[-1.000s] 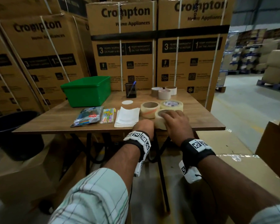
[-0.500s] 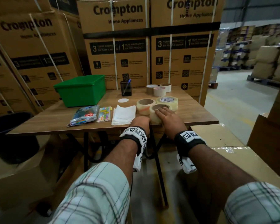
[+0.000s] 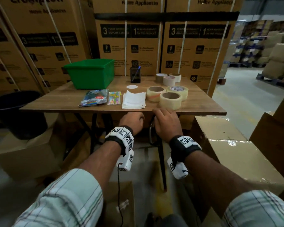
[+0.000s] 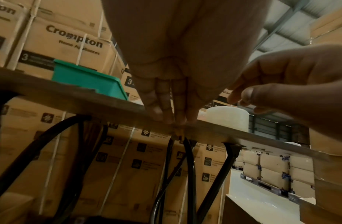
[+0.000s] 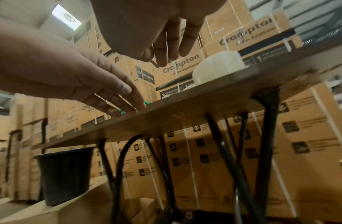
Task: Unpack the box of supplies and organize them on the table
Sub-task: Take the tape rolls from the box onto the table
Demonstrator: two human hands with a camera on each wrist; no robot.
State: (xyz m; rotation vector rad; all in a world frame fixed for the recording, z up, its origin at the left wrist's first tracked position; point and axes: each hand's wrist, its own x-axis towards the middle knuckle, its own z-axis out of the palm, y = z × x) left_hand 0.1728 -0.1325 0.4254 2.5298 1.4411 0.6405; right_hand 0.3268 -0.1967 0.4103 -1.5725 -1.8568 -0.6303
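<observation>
Half a second ago the right hand point(image 3: 166, 122) lay on top of the nearest tape roll point(image 3: 170, 100) and the left hand point(image 3: 131, 121) sat against the surface edge beside it; now both have drawn back off the wooden surface point(image 3: 203, 105) and hang just in front of its near edge, holding nothing. The roll stands alone, flat on its side, near that edge. The left grip is loose, fingers point(image 4: 160, 100) extended close together with tips at the edge; the right grip is relaxed, fingers slightly spread. The roll is a thick, milky, translucent ring around a brown cardboard core, touching two similar clear rolls point(image 3: 167, 92) behind it. Farther back sit three smaller tan and white rolls point(image 3: 168, 78). To the left lies a flat stack of white paper squares point(image 3: 134, 99), a small colourful packet point(image 3: 114, 98), and a glossy crinkled plastic bag point(image 3: 93, 99). A rectangular green plastic bin point(image 3: 90, 73) and a dark mesh pen cup point(image 3: 135, 75) stand at the rear, with a white disc point(image 3: 132, 87) lying flat.
</observation>
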